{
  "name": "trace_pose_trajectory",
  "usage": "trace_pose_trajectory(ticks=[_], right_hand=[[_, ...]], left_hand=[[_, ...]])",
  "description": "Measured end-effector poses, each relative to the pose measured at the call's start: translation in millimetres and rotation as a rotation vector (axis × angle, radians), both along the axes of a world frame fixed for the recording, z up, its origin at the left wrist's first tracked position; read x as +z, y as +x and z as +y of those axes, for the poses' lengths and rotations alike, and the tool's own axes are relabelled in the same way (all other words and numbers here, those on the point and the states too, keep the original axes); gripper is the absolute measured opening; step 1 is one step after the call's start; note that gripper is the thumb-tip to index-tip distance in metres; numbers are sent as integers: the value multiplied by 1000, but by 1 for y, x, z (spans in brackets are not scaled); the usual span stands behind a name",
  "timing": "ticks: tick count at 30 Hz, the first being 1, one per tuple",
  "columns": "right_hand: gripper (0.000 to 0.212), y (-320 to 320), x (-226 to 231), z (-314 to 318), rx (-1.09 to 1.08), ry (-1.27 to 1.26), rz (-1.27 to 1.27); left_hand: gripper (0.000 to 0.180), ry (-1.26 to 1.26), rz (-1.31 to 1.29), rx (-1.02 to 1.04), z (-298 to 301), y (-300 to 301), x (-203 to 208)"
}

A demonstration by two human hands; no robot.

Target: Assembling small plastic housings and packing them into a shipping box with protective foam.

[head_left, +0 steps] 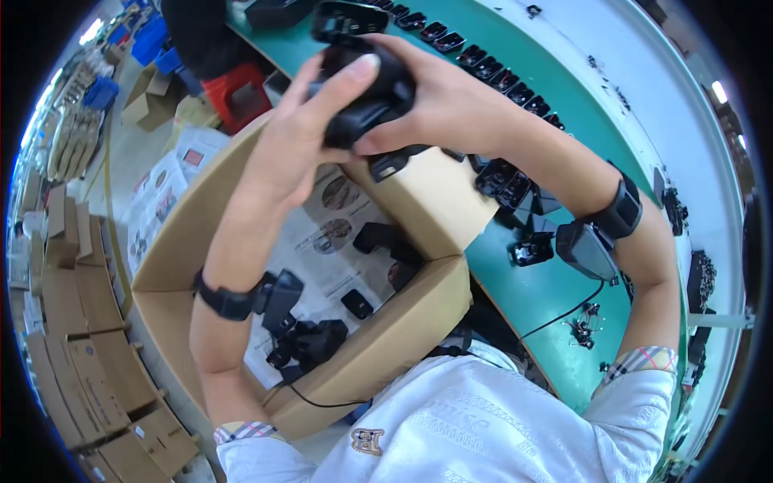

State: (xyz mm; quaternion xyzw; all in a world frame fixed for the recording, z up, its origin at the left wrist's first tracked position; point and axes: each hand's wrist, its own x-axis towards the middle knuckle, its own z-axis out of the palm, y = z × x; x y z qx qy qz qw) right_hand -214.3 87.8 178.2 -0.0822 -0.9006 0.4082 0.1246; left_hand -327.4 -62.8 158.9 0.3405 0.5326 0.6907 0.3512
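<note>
Over the far side of an open cardboard box [302,410], both my hands are closed around a cluster of black plastic parts [354,121]. My left hand [302,129] grips them from the left, its thumb over the top. From the right, my right hand [427,92] wraps its fingers around the same parts. Their exact kind and number cannot be made out, as the fingers cover much of them. Inside the box, more black plastic pieces [357,304] lie on printed paper [322,205].
A green worktable [491,298] on the right carries rows of black plastic housings [503,79] and a small heap of wired parts [585,326]. Flattened cartons [105,370] stand on the floor at left. A red stool [237,97] and blue bins [153,40] are farther back.
</note>
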Motion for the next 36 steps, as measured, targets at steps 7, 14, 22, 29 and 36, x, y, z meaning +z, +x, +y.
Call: trace_pose_trajectory(ticks=[7, 14, 22, 29, 36], right_hand=[[99, 61, -32, 64, -113, -37, 6], [96, 88, -66, 78, -148, 26, -51], [90, 111, -61, 81, -135, 207, -69], [79, 125, -57, 70, -185, 231, -246], [63, 131, -71, 74, -179, 341, -206]], left_hand=[[75, 22, -29, -190, 78, 30, -39], [83, -43, 346, -212, 92, 28, -85], [65, -85, 735, -88, 79, 20, -81], [34, 17, 970, -99, 83, 8, -89], [27, 112, 853, -105, 91, 6, -110]])
